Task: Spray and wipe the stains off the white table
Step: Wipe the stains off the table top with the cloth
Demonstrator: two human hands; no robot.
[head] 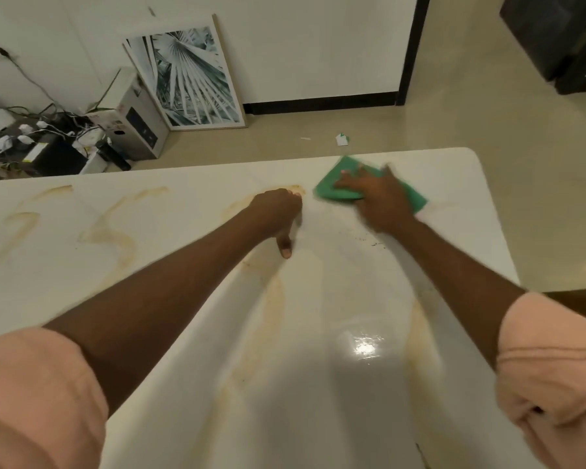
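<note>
The white table carries brownish smeared stains across its left and middle parts. My right hand lies flat with spread fingers on a green cloth near the table's far right corner; hand and cloth are motion-blurred. My left hand rests on the table to the left of the cloth, fingers curled under and thumb pointing back toward me, holding nothing I can see. No spray bottle is in view.
Beyond the table's far edge is tan floor with a scrap of paper. A framed palm-leaf picture leans on the wall, next to a white box and tangled cables and devices. A glare spot shines on wet tabletop.
</note>
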